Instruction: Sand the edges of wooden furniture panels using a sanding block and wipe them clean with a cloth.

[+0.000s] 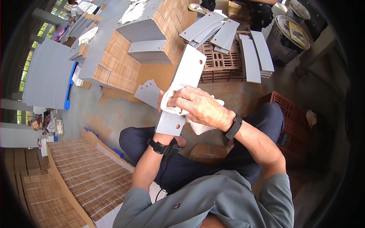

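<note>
A long flat grey slat (190,66) with a hole near each end lies tilted in front of me. My left hand (164,137) grips it from underneath, with fingertips showing along its left edge and the palm hidden below. My right hand (201,104) presses a bunched white cloth (173,100) onto the slat's middle, fingers closed around the fabric. Part of the cloth hangs down below that hand. Just past the left fingers, a few fanned slats (148,92) rest on a cardboard sheet.
Tall stacks of slats (119,62) stand ahead to the left. More loose slats (205,28) lie on a brown plastic crate (222,64). A reddish crate (289,108) is at my right, a dirty drum (283,36) beyond it. Stacked slats in cardboard (91,167) fill the lower left. Other people work farther off.
</note>
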The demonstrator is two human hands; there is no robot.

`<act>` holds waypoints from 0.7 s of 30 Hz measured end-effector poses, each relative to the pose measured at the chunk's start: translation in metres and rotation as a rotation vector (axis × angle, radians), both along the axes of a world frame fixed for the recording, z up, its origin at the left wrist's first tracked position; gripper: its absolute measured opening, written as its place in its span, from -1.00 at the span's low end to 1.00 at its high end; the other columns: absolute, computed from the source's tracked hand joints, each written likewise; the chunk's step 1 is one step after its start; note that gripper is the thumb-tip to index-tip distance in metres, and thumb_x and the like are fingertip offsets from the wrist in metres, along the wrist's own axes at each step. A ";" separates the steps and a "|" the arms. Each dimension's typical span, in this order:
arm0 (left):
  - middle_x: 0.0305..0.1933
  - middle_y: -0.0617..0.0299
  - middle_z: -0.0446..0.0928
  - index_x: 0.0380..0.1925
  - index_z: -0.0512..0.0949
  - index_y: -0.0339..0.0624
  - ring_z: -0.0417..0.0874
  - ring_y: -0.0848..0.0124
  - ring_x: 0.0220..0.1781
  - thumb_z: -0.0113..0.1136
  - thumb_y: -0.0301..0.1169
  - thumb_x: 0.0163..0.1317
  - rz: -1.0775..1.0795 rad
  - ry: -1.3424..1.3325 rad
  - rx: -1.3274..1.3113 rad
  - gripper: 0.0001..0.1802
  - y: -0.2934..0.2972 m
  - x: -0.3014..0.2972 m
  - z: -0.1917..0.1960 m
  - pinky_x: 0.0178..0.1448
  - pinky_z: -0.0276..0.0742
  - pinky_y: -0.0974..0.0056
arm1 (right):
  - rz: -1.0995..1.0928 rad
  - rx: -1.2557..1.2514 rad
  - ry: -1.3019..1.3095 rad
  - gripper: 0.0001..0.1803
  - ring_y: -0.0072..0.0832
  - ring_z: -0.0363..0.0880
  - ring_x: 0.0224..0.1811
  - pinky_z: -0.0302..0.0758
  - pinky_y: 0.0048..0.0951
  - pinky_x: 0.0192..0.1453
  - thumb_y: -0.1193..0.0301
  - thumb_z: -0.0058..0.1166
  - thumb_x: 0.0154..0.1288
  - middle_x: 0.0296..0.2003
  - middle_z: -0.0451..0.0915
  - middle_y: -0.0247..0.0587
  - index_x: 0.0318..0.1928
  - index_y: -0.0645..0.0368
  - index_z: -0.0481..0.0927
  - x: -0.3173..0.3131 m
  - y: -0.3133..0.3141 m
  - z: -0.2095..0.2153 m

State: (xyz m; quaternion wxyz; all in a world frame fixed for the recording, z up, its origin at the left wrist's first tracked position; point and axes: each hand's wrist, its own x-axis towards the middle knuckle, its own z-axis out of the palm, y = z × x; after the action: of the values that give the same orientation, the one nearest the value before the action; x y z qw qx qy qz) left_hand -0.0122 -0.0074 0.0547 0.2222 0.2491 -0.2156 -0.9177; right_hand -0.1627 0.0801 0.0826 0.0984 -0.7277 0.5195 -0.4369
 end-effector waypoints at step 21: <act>0.32 -0.06 0.48 0.47 0.29 -0.30 0.61 0.21 0.15 -0.20 0.04 0.53 -0.181 0.365 -0.155 -0.26 -0.035 -0.018 -0.002 0.23 0.60 0.06 | -0.705 -0.175 -0.269 -0.72 -0.42 0.55 0.09 0.45 -0.37 0.28 0.53 0.10 0.55 0.07 0.60 -0.17 0.20 0.30 0.58 -0.120 -0.018 -0.002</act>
State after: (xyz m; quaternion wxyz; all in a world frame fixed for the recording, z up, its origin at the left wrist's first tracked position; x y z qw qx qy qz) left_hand -0.0299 -0.0420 0.0529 0.1929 0.0405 -0.2630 -0.9445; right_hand -0.2829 0.0621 0.0803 -0.0531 -0.4466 0.6808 -0.5781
